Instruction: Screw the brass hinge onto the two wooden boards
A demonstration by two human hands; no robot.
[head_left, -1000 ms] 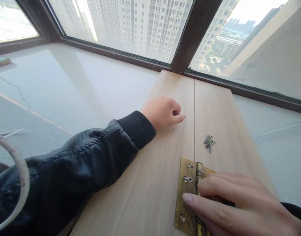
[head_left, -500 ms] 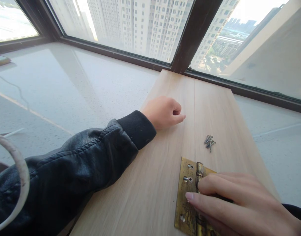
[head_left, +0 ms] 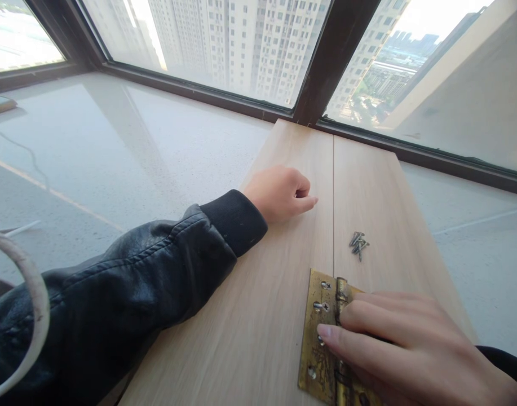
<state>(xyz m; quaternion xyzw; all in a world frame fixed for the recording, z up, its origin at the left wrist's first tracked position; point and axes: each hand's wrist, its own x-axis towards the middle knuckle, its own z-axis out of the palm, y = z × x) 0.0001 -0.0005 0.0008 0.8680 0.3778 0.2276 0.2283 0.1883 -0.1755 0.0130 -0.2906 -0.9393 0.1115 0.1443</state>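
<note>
A brass hinge [head_left: 317, 332] lies spread over the seam between two pale wooden boards [head_left: 224, 327]. Cross-head screws sit in some holes of its left leaf. My right hand [head_left: 414, 344] is over the hinge, thumb tip on the left leaf beside a hole and bent index finger at the barrel. It covers most of the right leaf, and its other fingers are partly hidden. Beyond the hinge, several loose screws [head_left: 358, 243] lie in a small pile on the right board. My left hand [head_left: 279, 193] rests curled on the left board, with nothing visible in it.
Dark window frames [head_left: 317, 67] rise at the boards' far end. A pale speckled sill [head_left: 177, 141] extends on both sides. At the left edge a white curved tube [head_left: 36, 304] crosses in front of my black sleeve, and a thin cable [head_left: 30, 152] lies farther back.
My right thumb has shifted slightly on the left leaf, and part of a hole now shows beside its tip. The view has moved slightly; my left hand stays in place.
</note>
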